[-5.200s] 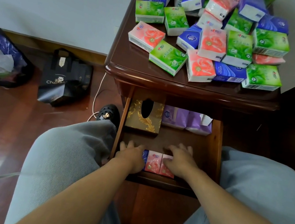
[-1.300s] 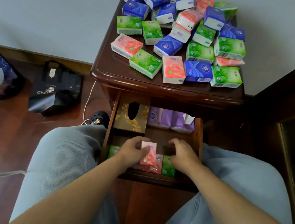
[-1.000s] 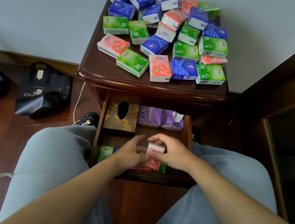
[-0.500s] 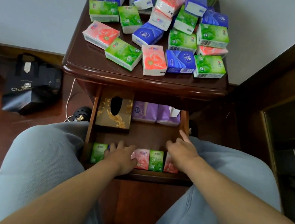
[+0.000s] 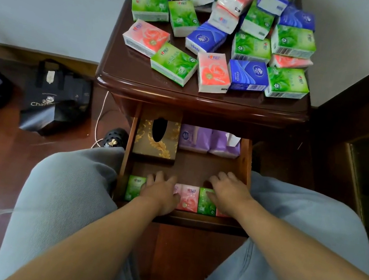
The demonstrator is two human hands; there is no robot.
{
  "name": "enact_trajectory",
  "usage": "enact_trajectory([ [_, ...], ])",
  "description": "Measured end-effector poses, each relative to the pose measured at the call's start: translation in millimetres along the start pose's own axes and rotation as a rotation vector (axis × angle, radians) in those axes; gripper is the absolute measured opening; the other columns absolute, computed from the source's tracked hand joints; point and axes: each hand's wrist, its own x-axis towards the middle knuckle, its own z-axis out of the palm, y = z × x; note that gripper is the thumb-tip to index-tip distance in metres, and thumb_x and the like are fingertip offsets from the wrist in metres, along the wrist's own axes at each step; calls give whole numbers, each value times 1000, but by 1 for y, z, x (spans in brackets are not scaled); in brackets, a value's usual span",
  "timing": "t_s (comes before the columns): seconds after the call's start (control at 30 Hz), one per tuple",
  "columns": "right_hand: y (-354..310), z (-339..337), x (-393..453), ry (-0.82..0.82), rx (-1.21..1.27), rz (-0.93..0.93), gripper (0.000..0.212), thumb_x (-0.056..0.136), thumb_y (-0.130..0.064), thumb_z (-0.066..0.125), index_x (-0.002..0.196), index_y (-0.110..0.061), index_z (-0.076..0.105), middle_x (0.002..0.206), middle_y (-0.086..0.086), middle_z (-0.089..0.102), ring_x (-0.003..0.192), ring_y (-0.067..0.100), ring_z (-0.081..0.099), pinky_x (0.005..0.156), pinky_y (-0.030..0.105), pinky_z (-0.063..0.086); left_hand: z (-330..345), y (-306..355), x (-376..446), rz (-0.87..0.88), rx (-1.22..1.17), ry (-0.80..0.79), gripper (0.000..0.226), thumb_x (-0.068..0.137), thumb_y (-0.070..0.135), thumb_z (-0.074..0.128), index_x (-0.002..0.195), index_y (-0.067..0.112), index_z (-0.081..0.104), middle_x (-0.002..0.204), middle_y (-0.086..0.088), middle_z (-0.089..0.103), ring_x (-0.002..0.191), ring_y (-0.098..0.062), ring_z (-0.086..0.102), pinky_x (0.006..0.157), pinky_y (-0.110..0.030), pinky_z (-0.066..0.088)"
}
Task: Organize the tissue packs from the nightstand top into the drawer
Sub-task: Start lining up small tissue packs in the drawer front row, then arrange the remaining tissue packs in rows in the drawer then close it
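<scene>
A person's left hand and right hand lie flat, fingers loosely spread, on a row of tissue packs standing on edge along the near edge of the open drawer; neither hand grips anything. Green and pink packs alternate, touching side to side. Bare drawer floor lies beyond the row. At the drawer's far left corner sits a gold-patterned tissue box, with purple packs beside it along the far edge. Above, green, pink and blue packs are heaped on the nightstand's surface, whose near-left corner is bare.
</scene>
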Motion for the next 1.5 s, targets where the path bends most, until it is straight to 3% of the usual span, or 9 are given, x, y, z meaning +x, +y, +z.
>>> enact_trajectory([
  [0.1, -7, 8, 0, -110, 276, 0, 57, 104, -57, 43, 157, -37, 32, 157, 3, 36, 144, 29, 33, 114, 51, 40, -1, -2, -1, -79, 38, 18, 58, 105, 46, 43, 158, 35, 25, 167, -14, 11, 152, -48, 9, 123, -54, 22],
  [0.4, -17, 14, 8, -257, 236, 32, 65, 99, -73, 34, 158, -50, 20, 168, 3, 20, 154, 36, 16, 120, 65, 25, -4, -7, -4, -95, 14, -64, 58, 106, 49, 38, 161, 41, 21, 169, -13, 11, 152, -53, 7, 121, -58, 27],
  [0.67, -22, -20, -12, 397, 955, 126, 62, 102, -51, 58, 152, -19, 42, 154, 9, 43, 138, 19, 48, 117, 32, 40, -28, -10, -30, 31, -559, 529, 54, 101, 48, 56, 147, 22, 43, 145, -5, 45, 128, -27, 52, 104, -46, 48],
  [0.73, -15, -35, -16, 616, 1198, 211, 59, 99, -43, 67, 146, -16, 44, 145, 11, 52, 107, 1, 61, 90, 3, 45, -48, -12, -36, 33, -774, 645, 64, 99, 51, 60, 149, 18, 38, 148, -5, 40, 131, -25, 50, 108, -40, 44],
  [0.8, -3, -52, -20, 762, 1397, 321, 76, 96, -40, 71, 153, -8, 33, 146, 13, 47, 96, -4, 60, 72, -4, 42, -71, -14, -43, 21, -931, 728, 85, 95, 55, 65, 157, 13, 25, 154, -9, 30, 141, -27, 39, 113, -35, 32],
  [0.97, 27, -86, -24, 959, 1400, 374, 117, 72, -66, 83, 155, -5, 28, 152, 14, 37, 137, 29, 51, 117, 42, 43, -120, -19, -46, -28, -1132, 824, 117, 86, 57, 74, 164, 6, 4, 167, -19, 14, 155, -31, 14, 125, -38, 13],
  [1.07, 35, -96, -17, 1027, 1374, 361, 113, 61, -76, 79, 143, -10, 38, 144, 5, 48, 137, 25, 50, 120, 41, 39, -139, -22, -35, 1, -1144, 879, 116, 80, 56, 81, 163, 10, 13, 164, -15, 27, 152, -32, 27, 127, -46, 23],
  [1.2, 32, -94, -6, 1036, 1319, 407, 105, 74, -67, 81, 146, -10, 32, 144, 6, 43, 143, 29, 41, 111, 30, 31, -146, -31, -19, 18, -1266, 824, 115, 74, 58, 86, 160, 23, 19, 160, -3, 37, 146, -27, 40, 122, -51, 35],
  [1.5, 26, -85, -4, 1140, 1267, 398, 102, 79, -66, 78, 154, -16, 29, 154, 9, 43, 145, 29, 42, 122, 52, 36, -138, -38, -11, 32, -1307, 865, 108, 65, 64, 89, 148, 29, 29, 144, 5, 51, 135, -22, 51, 116, -51, 43],
])
